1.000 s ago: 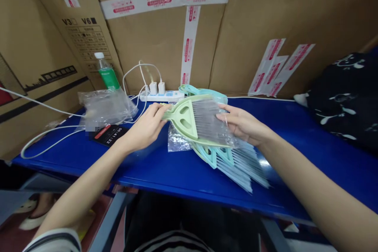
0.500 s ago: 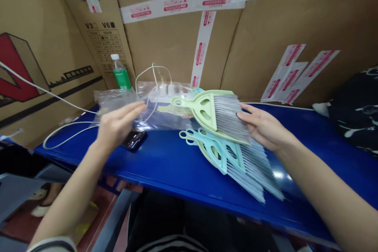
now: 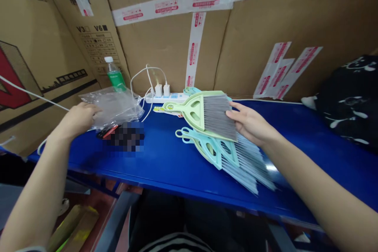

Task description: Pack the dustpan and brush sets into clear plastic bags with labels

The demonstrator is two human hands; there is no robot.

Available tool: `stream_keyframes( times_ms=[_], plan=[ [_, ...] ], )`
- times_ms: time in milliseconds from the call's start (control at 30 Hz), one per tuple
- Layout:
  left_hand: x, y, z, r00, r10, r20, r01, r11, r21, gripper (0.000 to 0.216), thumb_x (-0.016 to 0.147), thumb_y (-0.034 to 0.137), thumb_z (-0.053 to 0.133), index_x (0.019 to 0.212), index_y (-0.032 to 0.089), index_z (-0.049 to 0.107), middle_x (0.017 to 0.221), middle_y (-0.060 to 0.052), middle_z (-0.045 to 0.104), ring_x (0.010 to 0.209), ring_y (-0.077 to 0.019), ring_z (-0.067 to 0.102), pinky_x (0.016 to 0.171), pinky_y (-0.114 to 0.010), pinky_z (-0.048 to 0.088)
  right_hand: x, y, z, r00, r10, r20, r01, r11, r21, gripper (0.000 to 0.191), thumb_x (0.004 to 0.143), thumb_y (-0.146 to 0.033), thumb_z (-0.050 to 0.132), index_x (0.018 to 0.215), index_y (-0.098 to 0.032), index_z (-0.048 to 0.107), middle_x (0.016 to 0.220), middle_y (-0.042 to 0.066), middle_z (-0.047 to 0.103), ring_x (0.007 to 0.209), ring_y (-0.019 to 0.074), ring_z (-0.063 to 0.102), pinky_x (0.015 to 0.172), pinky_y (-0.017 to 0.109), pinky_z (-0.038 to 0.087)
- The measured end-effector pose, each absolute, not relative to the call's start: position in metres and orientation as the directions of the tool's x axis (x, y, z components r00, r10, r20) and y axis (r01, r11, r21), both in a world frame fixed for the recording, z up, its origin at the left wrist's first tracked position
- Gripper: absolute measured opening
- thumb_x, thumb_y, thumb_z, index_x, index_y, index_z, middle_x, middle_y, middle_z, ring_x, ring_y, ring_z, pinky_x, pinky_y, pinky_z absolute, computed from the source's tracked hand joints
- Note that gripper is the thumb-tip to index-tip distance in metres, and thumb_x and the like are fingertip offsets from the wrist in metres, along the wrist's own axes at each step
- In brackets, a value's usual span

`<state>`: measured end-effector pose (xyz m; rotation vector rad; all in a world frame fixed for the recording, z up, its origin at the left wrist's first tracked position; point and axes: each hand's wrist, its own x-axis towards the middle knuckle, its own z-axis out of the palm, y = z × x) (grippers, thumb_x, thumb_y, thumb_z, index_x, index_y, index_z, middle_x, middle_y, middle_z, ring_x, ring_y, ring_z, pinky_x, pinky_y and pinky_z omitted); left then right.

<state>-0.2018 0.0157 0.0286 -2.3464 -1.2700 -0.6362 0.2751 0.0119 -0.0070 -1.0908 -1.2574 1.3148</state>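
Note:
My right hand [image 3: 251,124] grips the bristle end of a light green brush and dustpan set [image 3: 193,112], thumb over the grey bristles, holding it above the table. Below it lie more brush and dustpan sets [image 3: 211,147], pale blue and green, overlapping with their bristles toward the right. My left hand [image 3: 79,120] is over at the left, fingers closed on the edge of a clear plastic bag [image 3: 118,106]. The bag is crumpled and partly covers a dark phone [image 3: 124,138], whose screen is blurred out.
A bottle with a green label [image 3: 116,78] stands at the back left. Behind the sets runs a white power strip [image 3: 177,97] with plugged-in chargers and cables. Taped cardboard [image 3: 168,47] walls the back of the blue table [image 3: 165,161]. A black patterned fabric item [image 3: 351,102] sits at the right.
My left hand has moved left, drawing the plastic bag off the power strip area toward the bottle's side. My right hand still holds the green set in about the same place.

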Motion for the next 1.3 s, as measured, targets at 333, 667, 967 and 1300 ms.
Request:
stream_keyframes(
  times_ms=[333, 667, 967, 1300],
  plan=[
    [0.000, 0.008, 0.036, 0.714, 0.649, 0.262, 0.698, -0.684, -0.211, 0.052, 0.094, 0.042, 0.041, 0.133, 0.007, 0.041, 0.122, -0.019, 0.061, 0.110, -0.0294, 0.059, 0.092, -0.046, 0.048, 0.282, 0.012, -0.009, -0.309, 0.948, 0.073, -0.014, 0.073, -0.997, 0.059, 0.067, -0.041, 0.072, 0.120, -0.022, 0.054, 0.098, 0.006, 0.072, 0.095, 0.0224, 0.065, 0.092, 0.041, 0.049],
    [0.040, 0.002, 0.035, 0.671, 0.694, 0.262, 0.740, -0.602, -0.301, 0.038, 0.096, 0.037, 0.043, 0.120, 0.009, 0.049, 0.116, -0.017, 0.065, 0.106, -0.0290, 0.063, 0.088, -0.041, 0.049, 0.277, -0.024, 0.024, -0.347, 0.699, 0.625, 0.647, 0.661, -0.380, 0.026, 0.091, -0.038, 0.046, 0.084, -0.023, 0.065, 0.086, 0.007, 0.060, 0.086, 0.0216, 0.056, 0.079, 0.039, 0.045],
    [0.082, 0.020, 0.059, 0.751, 0.621, 0.224, 0.660, -0.692, -0.293, 0.035, 0.092, 0.035, 0.048, 0.116, 0.009, 0.053, 0.111, -0.016, 0.066, 0.101, -0.0286, 0.064, 0.082, -0.039, 0.049, 0.268, -0.022, 0.011, -0.354, 0.751, 0.557, 0.801, 0.551, -0.234, 0.029, 0.082, -0.039, 0.060, 0.063, -0.021, 0.047, 0.067, 0.001, 0.047, 0.068, 0.0174, 0.046, 0.061, 0.028, 0.035],
    [0.121, 0.108, 0.072, 0.744, 0.644, 0.177, 0.668, -0.712, -0.216, 0.040, 0.088, 0.032, 0.052, 0.120, 0.009, 0.056, 0.116, -0.015, 0.062, 0.109, -0.0273, 0.058, 0.089, -0.034, 0.043, 0.281, -0.028, 0.031, -0.068, 0.832, 0.550, 0.993, 0.006, 0.114, 0.040, 0.093, -0.031, 0.036, 0.071, -0.015, 0.065, 0.070, 0.010, 0.058, 0.066, 0.0222, 0.054, 0.057, 0.032, 0.025]
  ],
)
